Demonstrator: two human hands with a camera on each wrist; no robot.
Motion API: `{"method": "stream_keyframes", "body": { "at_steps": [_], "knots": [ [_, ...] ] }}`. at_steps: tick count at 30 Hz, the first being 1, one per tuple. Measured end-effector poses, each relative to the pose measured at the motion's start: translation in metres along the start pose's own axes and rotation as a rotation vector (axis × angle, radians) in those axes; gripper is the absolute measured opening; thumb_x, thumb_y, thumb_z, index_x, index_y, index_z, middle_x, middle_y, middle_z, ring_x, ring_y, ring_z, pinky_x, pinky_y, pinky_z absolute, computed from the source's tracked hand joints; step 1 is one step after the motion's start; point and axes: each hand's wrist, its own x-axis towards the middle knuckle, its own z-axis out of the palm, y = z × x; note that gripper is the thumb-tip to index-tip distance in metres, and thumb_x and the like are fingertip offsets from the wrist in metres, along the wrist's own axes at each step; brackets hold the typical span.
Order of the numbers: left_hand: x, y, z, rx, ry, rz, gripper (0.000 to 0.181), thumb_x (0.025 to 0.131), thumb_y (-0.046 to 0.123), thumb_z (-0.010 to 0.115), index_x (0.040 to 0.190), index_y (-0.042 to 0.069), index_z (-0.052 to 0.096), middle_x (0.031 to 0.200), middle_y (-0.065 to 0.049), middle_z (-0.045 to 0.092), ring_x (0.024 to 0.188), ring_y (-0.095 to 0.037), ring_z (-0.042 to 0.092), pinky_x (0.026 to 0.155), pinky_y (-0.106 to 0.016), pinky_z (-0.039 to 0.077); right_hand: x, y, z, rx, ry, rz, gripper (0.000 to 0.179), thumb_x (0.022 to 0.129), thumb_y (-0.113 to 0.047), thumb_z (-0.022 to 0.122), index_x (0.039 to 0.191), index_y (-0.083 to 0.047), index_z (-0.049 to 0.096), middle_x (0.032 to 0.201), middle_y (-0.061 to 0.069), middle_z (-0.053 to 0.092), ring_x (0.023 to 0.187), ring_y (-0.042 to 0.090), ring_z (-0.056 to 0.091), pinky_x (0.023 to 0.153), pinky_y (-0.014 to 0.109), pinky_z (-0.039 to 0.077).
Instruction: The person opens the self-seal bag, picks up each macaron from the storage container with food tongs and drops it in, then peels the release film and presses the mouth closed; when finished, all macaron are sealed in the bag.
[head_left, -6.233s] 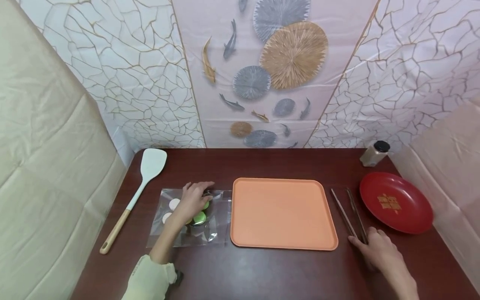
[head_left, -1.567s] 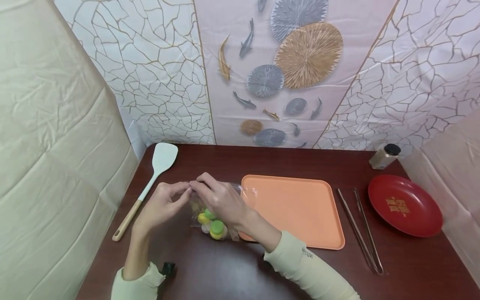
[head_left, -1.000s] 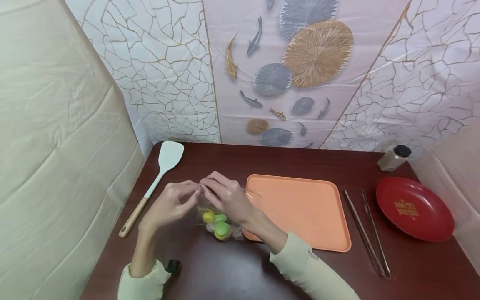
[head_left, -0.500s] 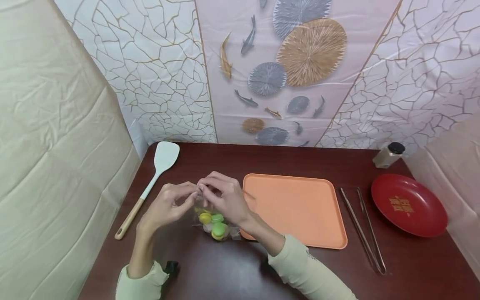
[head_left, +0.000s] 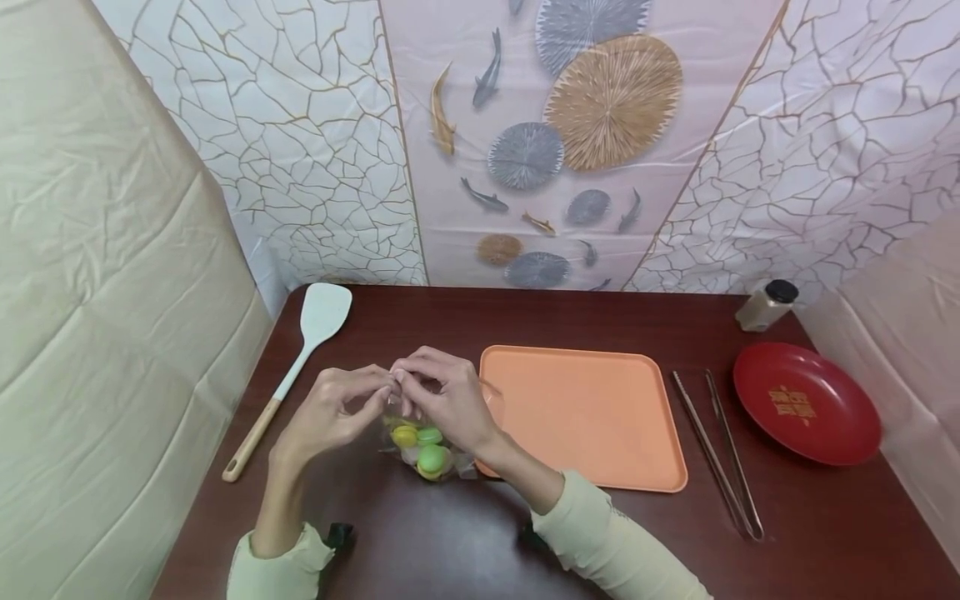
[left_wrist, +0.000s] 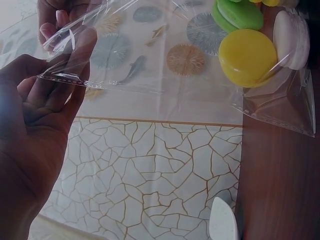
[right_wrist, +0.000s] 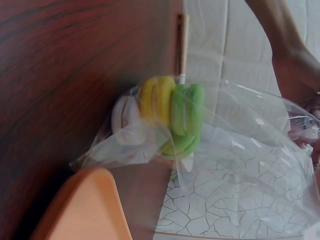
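Observation:
A clear plastic bag (right_wrist: pixel 240 145) is held with its top edge up. It contains several macarons: green (head_left: pixel 431 460), yellow (left_wrist: pixel 247 57) and pale (left_wrist: pixel 291 40) ones, gathered at its bottom. My left hand (head_left: pixel 326 417) pinches the bag's top edge between thumb and fingers. Close against it, my right hand (head_left: pixel 453 408) pinches the same edge, its fingers bent over the plastic. The two hands' fingertips meet in the head view. Whether the bag's mouth is parted there is hidden by the fingers. I cannot tell if its bottom touches the table.
An orange tray (head_left: pixel 585 417) lies just right of the bag. Metal tongs (head_left: pixel 722 458) rest beyond it, beside a red plate (head_left: pixel 806 404). A black-lidded jar (head_left: pixel 767 305) stands at the back right. A white spatula (head_left: pixel 296 367) with a wooden handle lies at the left.
Earlier the bag lay flat under my left hand while my right hand held the tongs. The tongs now lie released, and both hands hold the bag upright. Lately the fingers have shifted only slightly.

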Motion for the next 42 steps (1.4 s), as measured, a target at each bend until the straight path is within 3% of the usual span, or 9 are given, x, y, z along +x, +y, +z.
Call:
{"method": "stream_keyframes", "body": {
  "at_steps": [4,12,18,22,27,34,38,42],
  "knots": [
    [0.000,0.001,0.000,-0.009,-0.002,-0.010,0.032,0.088,-0.019,0.067,0.105,0.004,0.081,0.092,-0.005,0.082,0.073,-0.014,0.073,0.074,-0.018,0.057,0.000,0.001,0.001,-0.036,0.009,-0.040,0.011,0.103,0.000,0.074,0.107,0.000,0.083,0.096,0.008,0.078,0.081,0.005,0.068,0.072,0.022,0.059],
    [-0.001,0.001,0.001,0.013,0.027,-0.053,0.029,0.089,-0.018,0.066,0.102,0.002,0.081,0.094,-0.006,0.083,0.083,-0.013,0.078,0.081,-0.017,0.057,0.004,0.003,-0.001,-0.203,0.003,-0.285,0.007,0.099,0.003,0.077,0.103,-0.002,0.080,0.094,0.006,0.076,0.079,0.010,0.070,0.076,0.018,0.058],
    [0.000,-0.001,0.004,0.028,0.042,-0.018,0.028,0.087,-0.019,0.064,0.096,0.003,0.079,0.088,-0.006,0.081,0.079,-0.014,0.075,0.078,-0.018,0.057,0.005,0.003,-0.003,-0.343,-0.048,-0.397,0.004,0.103,0.004,0.071,0.104,0.001,0.075,0.093,0.007,0.071,0.069,0.007,0.064,0.071,0.010,0.053],
    [0.001,-0.001,0.006,0.039,0.064,0.024,0.028,0.085,-0.020,0.063,0.093,0.002,0.077,0.083,-0.008,0.077,0.073,-0.017,0.072,0.075,-0.019,0.056,0.006,0.005,-0.001,-0.412,-0.038,-0.444,0.008,0.107,0.000,0.066,0.104,0.001,0.074,0.092,0.007,0.069,0.070,0.008,0.064,0.071,0.009,0.053],
    [0.002,-0.001,0.006,0.038,0.067,0.019,0.029,0.086,-0.020,0.064,0.095,0.004,0.078,0.084,-0.007,0.079,0.072,-0.016,0.072,0.074,-0.019,0.056,0.005,0.008,0.004,-0.352,0.024,-0.405,0.008,0.106,0.001,0.068,0.103,0.003,0.075,0.089,0.008,0.071,0.070,0.009,0.065,0.069,0.010,0.053],
    [0.001,0.001,0.005,0.036,0.062,-0.007,0.031,0.086,-0.020,0.064,0.100,0.002,0.081,0.090,-0.007,0.082,0.079,-0.015,0.076,0.080,-0.018,0.058,0.002,0.006,0.010,-0.149,0.144,-0.247,0.007,0.100,0.006,0.074,0.100,0.001,0.078,0.083,0.008,0.073,0.063,0.008,0.066,0.065,0.016,0.057],
    [0.002,0.003,0.004,0.049,0.070,-0.009,0.033,0.085,-0.020,0.064,0.105,0.000,0.081,0.093,-0.010,0.083,0.079,-0.014,0.076,0.078,-0.017,0.058,0.002,0.004,0.010,-0.006,0.145,-0.153,0.007,0.104,0.003,0.071,0.101,0.002,0.077,0.078,0.009,0.069,0.057,0.007,0.064,0.059,0.020,0.057],
    [0.003,0.003,0.004,0.054,0.061,-0.016,0.035,0.086,-0.021,0.064,0.109,-0.001,0.081,0.097,-0.011,0.084,0.080,-0.014,0.078,0.078,-0.016,0.058,0.000,0.005,0.008,0.101,0.140,-0.115,0.008,0.105,0.005,0.068,0.102,0.005,0.075,0.077,0.013,0.066,0.052,0.010,0.062,0.052,0.022,0.053]
  ]
}}
